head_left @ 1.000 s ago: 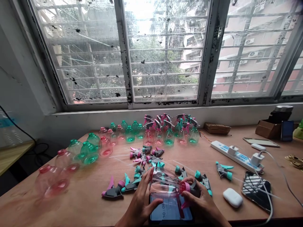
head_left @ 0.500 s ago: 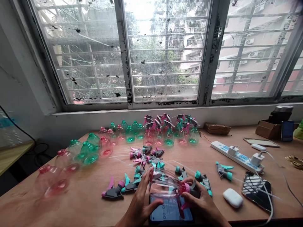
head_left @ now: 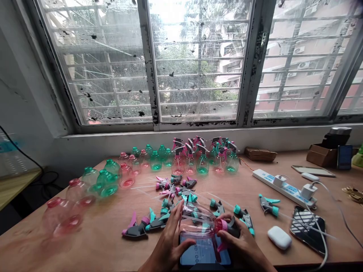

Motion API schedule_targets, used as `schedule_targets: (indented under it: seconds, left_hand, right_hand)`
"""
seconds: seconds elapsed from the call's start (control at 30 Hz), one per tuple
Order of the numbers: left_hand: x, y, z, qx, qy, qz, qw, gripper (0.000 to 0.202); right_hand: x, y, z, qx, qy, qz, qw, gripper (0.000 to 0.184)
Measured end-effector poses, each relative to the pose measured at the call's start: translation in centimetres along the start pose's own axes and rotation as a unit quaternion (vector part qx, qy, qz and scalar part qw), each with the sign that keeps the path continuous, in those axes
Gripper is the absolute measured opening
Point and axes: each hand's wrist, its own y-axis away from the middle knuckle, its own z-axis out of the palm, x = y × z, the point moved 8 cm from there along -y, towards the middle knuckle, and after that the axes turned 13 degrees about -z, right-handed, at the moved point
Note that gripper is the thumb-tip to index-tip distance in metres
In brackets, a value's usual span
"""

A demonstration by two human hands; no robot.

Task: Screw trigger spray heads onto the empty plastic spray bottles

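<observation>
The left hand (head_left: 169, 241) is wrapped around the body of a clear pink bottle (head_left: 197, 223), thumb under it and fingers curled over the far side. The right hand (head_left: 241, 246) is closed on the sprayer (head_left: 230, 227) at the bottle's neck, fingertips on its pink collar and dark head. The bottle lies on its side between the two hands, neck to the right, held just above a tablet (head_left: 204, 255) with a lit screen at the near edge of the table (head_left: 107, 241).

Loose sprayers (head_left: 157, 223) in pink and teal lie scattered just beyond the hands, and one more (head_left: 268, 204) lies off to the right. Farther back, a cluster of bottles with sprayers fitted (head_left: 202, 160) stands near the wall. Left of them are open bottles (head_left: 104, 181) in green and pink, trailing toward the near left corner.

To the right lie a white case (head_left: 279, 237), a phone (head_left: 306, 226) with a cable across it, and a power strip (head_left: 272, 181) with chargers plugged in. A barred window (head_left: 195, 60) fills the wall behind.
</observation>
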Motion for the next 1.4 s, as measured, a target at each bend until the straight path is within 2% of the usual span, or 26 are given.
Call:
schedule_targets:
  seconds: [0.2, 0.37, 0.5, 0.67, 0.8, 0.9, 1.1, 1.3, 1.4]
  left_hand:
    - [0.6, 0.0, -0.3, 0.015, 0.011, -0.004, 1.000, 0.068]
    - [0.5, 0.1, -0.1, -0.008, 0.001, -0.011, 1.000, 0.091]
    - [-0.3, 0.1, 0.1, -0.010, -0.005, -0.025, 1.000, 0.091]
    - [0.1, 0.2, 0.0, -0.011, 0.003, -0.017, 1.000, 0.075]
    - [0.4, 0.1, 0.0, -0.011, 0.012, -0.007, 1.000, 0.088]
    - [0.1, 0.0, 0.0, 0.001, 0.006, 0.002, 1.000, 0.090]
    - [0.2, 0.0, -0.2, 0.019, 0.014, -0.005, 1.000, 0.067]
    - [0.0, 0.1, -0.3, 0.013, 0.020, -0.018, 1.000, 0.092]
    - [-0.4, 0.0, -0.1, 0.012, 0.016, -0.018, 1.000, 0.090]
  right_hand:
    - [0.0, 0.1, -0.1, 0.010, -0.001, 0.000, 1.000, 0.038]
    - [-0.2, -0.1, 0.1, -0.007, 0.012, -0.005, 1.000, 0.035]
    - [-0.3, -0.1, 0.1, 0.001, 0.020, 0.000, 1.000, 0.037]
    - [-0.3, 0.0, 0.0, 0.018, 0.008, 0.003, 1.000, 0.040]
    - [-0.4, 0.0, 0.2, 0.001, 0.010, 0.003, 1.000, 0.039]
    - [-0.6, 0.0, 0.2, -0.001, 0.018, 0.000, 1.000, 0.038]
    - [-0.7, 0.0, 0.3, 0.005, 0.013, 0.008, 1.000, 0.038]
    - [-0.8, -0.1, 0.3, -0.004, 0.015, -0.003, 1.000, 0.037]
    - [-0.7, 0.0, 0.3, 0.001, 0.016, -0.003, 1.000, 0.037]
